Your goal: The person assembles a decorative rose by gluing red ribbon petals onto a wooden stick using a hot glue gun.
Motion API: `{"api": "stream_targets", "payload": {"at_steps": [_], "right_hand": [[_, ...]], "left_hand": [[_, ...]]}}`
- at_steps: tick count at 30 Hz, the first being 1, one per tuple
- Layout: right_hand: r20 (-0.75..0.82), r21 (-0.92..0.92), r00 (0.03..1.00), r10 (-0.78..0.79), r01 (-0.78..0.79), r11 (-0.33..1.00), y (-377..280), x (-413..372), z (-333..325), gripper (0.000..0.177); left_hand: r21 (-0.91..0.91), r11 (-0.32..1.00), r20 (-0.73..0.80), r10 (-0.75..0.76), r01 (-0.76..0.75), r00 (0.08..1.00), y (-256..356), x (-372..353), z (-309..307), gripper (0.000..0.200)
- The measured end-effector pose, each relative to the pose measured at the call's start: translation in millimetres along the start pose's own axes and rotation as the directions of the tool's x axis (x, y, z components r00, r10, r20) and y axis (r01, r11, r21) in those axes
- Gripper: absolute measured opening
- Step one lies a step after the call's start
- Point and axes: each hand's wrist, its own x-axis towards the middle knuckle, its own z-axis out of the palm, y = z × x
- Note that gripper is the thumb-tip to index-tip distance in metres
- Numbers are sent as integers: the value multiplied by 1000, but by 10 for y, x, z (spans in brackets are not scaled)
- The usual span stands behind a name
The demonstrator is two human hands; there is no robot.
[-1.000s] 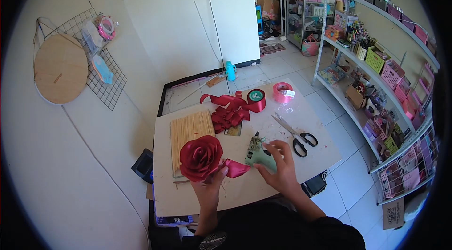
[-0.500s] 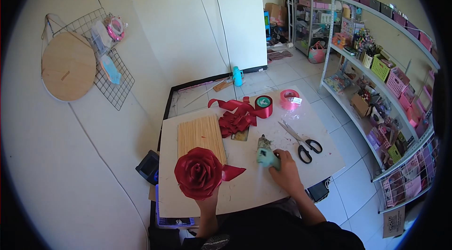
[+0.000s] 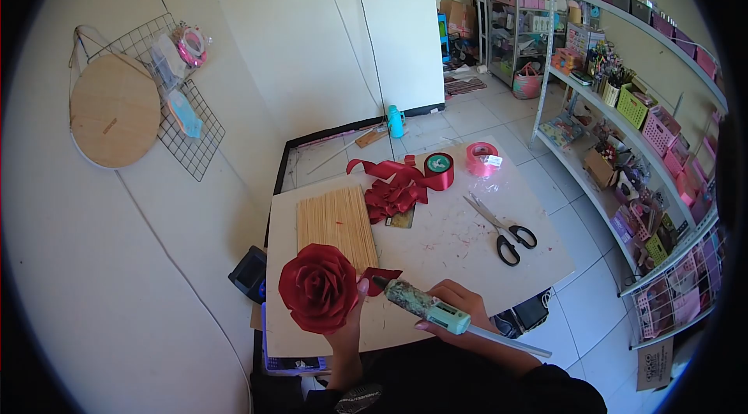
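A large red ribbon rose (image 3: 318, 288) is in my left hand (image 3: 347, 330), whose fingers are closed beneath it and partly hidden by the bloom. A loose red ribbon petal (image 3: 381, 280) sticks out at the flower's right side. My right hand (image 3: 465, 303) grips a mint-green glue gun (image 3: 427, 306), its dark nozzle pointing left at the petal. A pale glue stick (image 3: 510, 344) projects from the gun's back end. Behind the rose, a bundle of thin wooden sticks (image 3: 335, 223) lies on the white tabletop (image 3: 467, 250).
Black-handled scissors (image 3: 506, 235) lie at the table's right. Cut red ribbon pieces (image 3: 396, 197), a red ribbon roll (image 3: 439, 171) and a pink tape roll (image 3: 481, 160) sit toward the far edge. A loaded metal shelf (image 3: 615, 110) stands on the right.
My right hand has lifted the glue gun from the tabletop and brought it left, nozzle turned toward the petal. The rose has shifted slightly left.
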Motion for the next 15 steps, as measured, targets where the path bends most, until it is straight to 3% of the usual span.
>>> {"api": "stream_targets", "payload": {"at_steps": [4, 6, 7, 9, 10, 12, 15], "right_hand": [[19, -1, 1000, 16, -16, 1000, 4, -8, 17, 34], [12, 2, 1000, 16, -16, 1000, 9, -7, 24, 38], [3, 16, 999, 32, -32, 999, -1, -3, 21, 37], [-5, 30, 999, 48, -48, 998, -5, 1, 15, 36], [-3, 29, 999, 45, -45, 999, -2, 2, 12, 36], [-1, 28, 999, 44, -43, 999, 9, -8, 17, 35], [0, 47, 999, 54, -54, 997, 31, -22, 39, 34]], "left_hand": [[1, 1000, 62, -31, 31, 998, 20, -17, 0, 45], [43, 995, -71, 90, -87, 993, 34, -12, 41, 23], [43, 995, -71, 91, -88, 993, 14, -20, 18, 23], [90, 996, 60, 22, -28, 998, -44, -48, -45, 47], [90, 996, 62, 22, -28, 998, -32, -37, -27, 47], [28, 993, -63, 113, -111, 992, 8, -9, 25, 22], [68, 991, -78, 118, -113, 990, 19, -17, 22, 21]]}}
